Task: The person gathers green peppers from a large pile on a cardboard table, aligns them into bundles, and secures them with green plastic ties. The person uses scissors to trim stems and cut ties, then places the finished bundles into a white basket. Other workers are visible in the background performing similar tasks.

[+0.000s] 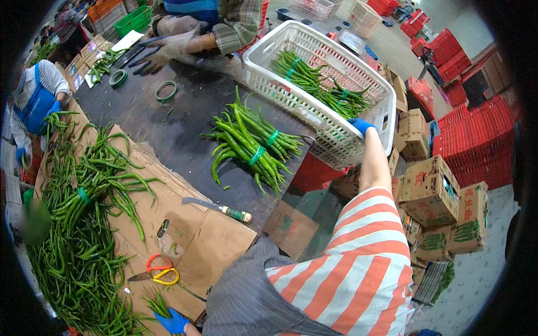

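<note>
At the bottom, my left hand (172, 321), in a blue glove, holds a few green chili peppers (157, 304) over the cardboard. My right arm reaches far out, and my blue-gloved right hand (362, 126) grips the near rim of a white plastic crate (286, 94). Inside the crate lie several chili bunches (294, 71) bound with green tape. Two more taped bunches (248, 143) rest on the dark tabletop (189, 147). Left of me spreads a big heap of loose chilies (88, 252), with a taped bunch (82, 195) on top.
Scissors (162, 269) with red and yellow handles and a curved knife (218, 208) lie on flattened cardboard (201, 235). Green tape rolls (166, 91) sit across the table near a co-worker's gloved hands (168, 48). Another co-worker (38, 96) stands left. Cartons (431, 189) and red crates (479, 143) stack at right.
</note>
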The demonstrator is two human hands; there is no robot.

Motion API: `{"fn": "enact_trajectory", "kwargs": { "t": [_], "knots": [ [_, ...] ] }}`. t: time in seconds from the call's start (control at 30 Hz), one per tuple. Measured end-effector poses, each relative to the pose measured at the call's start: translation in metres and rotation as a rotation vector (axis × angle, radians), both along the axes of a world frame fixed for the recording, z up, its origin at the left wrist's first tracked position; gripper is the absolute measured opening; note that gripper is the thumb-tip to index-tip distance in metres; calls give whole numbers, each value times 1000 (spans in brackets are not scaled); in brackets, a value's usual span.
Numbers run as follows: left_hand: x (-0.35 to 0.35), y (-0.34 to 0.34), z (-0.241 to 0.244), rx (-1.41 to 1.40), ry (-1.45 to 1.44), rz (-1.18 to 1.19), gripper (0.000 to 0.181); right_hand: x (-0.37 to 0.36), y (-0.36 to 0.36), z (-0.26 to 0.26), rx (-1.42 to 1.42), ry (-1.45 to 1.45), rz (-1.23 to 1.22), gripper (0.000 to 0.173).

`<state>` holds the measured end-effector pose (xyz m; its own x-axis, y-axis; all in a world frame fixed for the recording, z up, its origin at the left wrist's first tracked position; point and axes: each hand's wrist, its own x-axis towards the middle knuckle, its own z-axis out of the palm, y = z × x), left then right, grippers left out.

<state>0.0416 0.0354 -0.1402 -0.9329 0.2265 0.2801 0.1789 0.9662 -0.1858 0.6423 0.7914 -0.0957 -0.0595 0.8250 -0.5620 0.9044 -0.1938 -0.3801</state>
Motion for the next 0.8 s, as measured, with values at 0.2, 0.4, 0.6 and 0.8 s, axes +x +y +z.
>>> {"fn": "enact_trajectory", "kwargs": {
  "t": [0.2,0.4,0.6,0.8],
  "knots": [
    [25,35,32,472,-107,-71,43,-15,24,1,853,371,-167,25],
    [15,48,44,506,-70,-130,50,-210,-34,107,915,829,218,33],
    [25,41,38,465,20,-157,57,-497,-207,150,399,1067,752,50],
    [24,48,53,464,42,-140,53,-727,-311,121,874,1055,1166,69]
  ]
}}
